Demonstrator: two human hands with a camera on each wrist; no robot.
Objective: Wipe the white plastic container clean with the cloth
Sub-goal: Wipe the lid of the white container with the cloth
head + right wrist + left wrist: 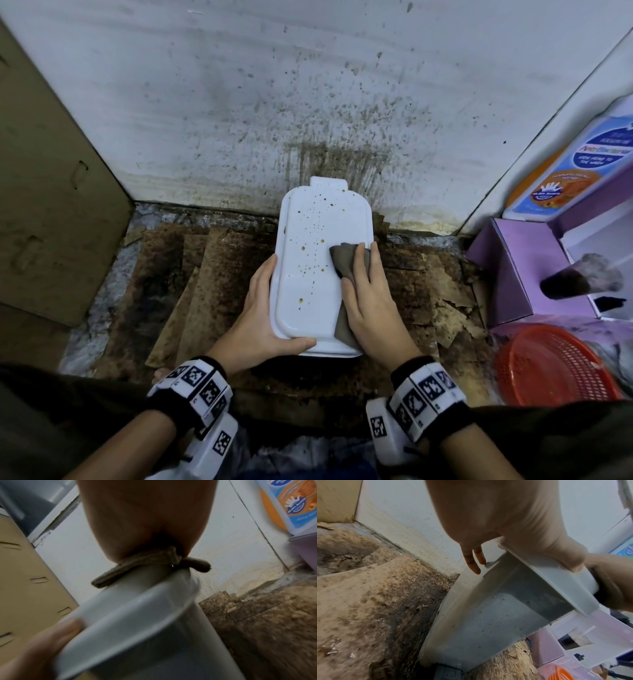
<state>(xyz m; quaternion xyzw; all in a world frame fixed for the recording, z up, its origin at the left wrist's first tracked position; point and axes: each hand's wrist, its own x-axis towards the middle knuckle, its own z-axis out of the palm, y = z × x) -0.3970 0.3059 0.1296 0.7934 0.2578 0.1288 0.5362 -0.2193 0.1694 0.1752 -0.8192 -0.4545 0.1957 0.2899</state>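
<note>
The white plastic container point(308, 260) lies lengthwise away from me over dirty cardboard, its broad flat face up and dotted with brown specks. My left hand point(263, 318) grips its near left corner, fingers along the left side and thumb over the near rim. The left wrist view shows the container's wall point(496, 615) from below, held off the floor. My right hand point(370, 298) presses a grey-brown cloth point(344, 262) flat on the right half of the face with straight fingers. In the right wrist view the cloth point(137, 563) is squeezed between palm and container point(128, 615).
A spattered white wall point(308, 102) stands just behind the container. A cardboard box point(44, 205) closes the left side. On the right are a purple box point(513, 267), a soap bottle point(575, 164), a brush point(582, 279) and a red basket point(555, 366).
</note>
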